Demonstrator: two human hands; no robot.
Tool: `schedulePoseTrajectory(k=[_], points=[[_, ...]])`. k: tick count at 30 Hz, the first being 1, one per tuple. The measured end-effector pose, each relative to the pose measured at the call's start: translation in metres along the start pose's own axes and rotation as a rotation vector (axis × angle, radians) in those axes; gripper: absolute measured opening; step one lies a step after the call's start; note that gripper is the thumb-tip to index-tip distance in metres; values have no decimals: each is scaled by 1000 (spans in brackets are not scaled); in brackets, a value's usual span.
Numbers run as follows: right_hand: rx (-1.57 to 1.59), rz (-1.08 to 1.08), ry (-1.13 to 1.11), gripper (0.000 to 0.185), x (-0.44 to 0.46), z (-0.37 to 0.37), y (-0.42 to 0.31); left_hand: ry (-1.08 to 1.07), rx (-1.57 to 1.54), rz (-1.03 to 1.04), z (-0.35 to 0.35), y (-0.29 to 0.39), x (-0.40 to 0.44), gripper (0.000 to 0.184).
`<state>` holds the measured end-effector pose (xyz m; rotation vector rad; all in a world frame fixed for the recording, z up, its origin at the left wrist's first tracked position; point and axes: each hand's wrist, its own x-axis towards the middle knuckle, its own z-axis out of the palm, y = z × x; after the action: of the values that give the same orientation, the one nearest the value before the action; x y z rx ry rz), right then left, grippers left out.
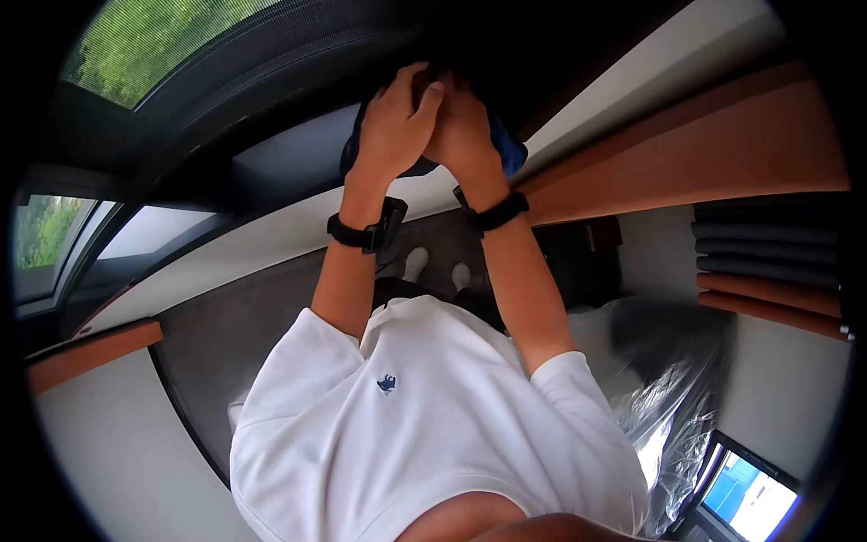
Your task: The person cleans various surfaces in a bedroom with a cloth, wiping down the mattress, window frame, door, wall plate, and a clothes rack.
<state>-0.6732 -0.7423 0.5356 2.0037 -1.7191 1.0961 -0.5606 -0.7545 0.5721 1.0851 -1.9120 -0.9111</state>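
A dark blue cloth-like item [511, 152] shows beneath and on both sides of my hands at the top centre. My left hand [394, 131] is curled over it, with the thumb pointing up beside the right hand. Close against it, my right hand [462, 134] bends over the same item. Dark shadow hides most of the right fingertips and the item's far part. Each wrist wears a black strap; a small dark device sits on the inner side of the left one.
Mesh-covered window [163, 45] at upper left, smaller window [47, 233] below it. An orange-brown panel [686, 144] runs along the right, above stacked grey and orange pieces [768, 257]. Clear plastic sheeting [677, 397] and a lit screen [748, 495] are at lower right.
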Motion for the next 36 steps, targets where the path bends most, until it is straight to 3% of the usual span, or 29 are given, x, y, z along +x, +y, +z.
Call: schedulePoseTrajectory(k=[2,4,5,8,10,11,12,14,16,21,24,26,27,29,31,33,35,36], points=[[-13,-38,-2,43,1,8,-21,3,68,-99,-18,-10,-14,55],[444,-61,-144,38,7,18,-43,205,334,-2,-33,-41,-26,53],[459,-78,-137,38,9,25,-53,224,349,-2,-44,-48,-29,53],[582,-273,-114,30,-4,28,-70,360,361,-133,-56,-42,-47,53],[655,-159,-219,27,-9,14,-69,246,80,-270,-57,-27,-41,56],[549,-172,-155,30,-13,4,-63,122,-1,-242,-56,-36,-35,68],[571,-186,-161,30,-18,-2,-55,80,70,-194,-51,-31,-30,67],[317,-147,-194,39,-24,-11,-35,12,143,-147,-26,-17,-18,68],[18,-104,-91,44,-26,-29,-23,-22,117,-102,-1,-5,-8,72],[43,-87,-167,49,-25,-31,-1,-108,171,-98,14,17,-2,77],[178,6,-196,50,-19,-19,1,-100,5,-17,12,9,-8,79],[17,-222,-89,49,-14,-4,-2,-120,303,131,-7,-1,-16,78],[2,-210,-86,49,-9,1,-12,-133,297,143,-19,-8,-20,78],[-14,-201,-468,62,5,17,-54,-34,370,94,-52,-31,-31,77],[90,-223,-589,63,21,24,-100,30,426,39,-91,-57,-47,72],[85,-282,-481,64,18,60,-142,69,271,-7,-132,-65,-62,65],[109,-316,-554,64,29,69,-171,197,247,-19,-157,-99,-62,58],[206,-258,-459,62,29,85,-178,230,123,-77,-160,-94,-61,52]])
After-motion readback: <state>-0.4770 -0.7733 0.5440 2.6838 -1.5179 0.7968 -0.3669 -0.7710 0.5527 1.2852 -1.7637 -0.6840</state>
